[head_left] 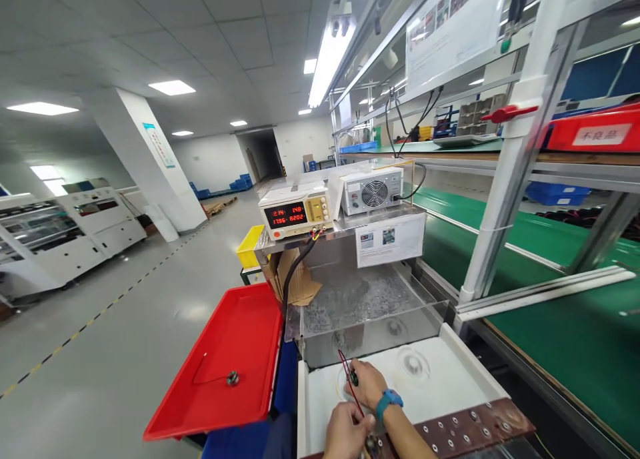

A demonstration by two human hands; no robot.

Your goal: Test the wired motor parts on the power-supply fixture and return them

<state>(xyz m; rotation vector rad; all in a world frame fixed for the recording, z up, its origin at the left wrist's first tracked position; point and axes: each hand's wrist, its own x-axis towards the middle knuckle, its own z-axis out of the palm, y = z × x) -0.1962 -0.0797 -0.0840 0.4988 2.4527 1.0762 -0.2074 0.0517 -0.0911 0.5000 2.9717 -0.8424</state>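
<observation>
Above the white tray, in the closed left hand, seems to pinch the thin red wire; looks limp, light, easily strained. Grips the small dark part in the right hand; looks rigid, probably best held by its body.

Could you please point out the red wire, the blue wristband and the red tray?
Red wire [355, 400]: head view, on its lower stretch.
Blue wristband [389, 402]: head view, on the band's middle.
Red tray [240, 332]: head view, on its bare floor.
</observation>
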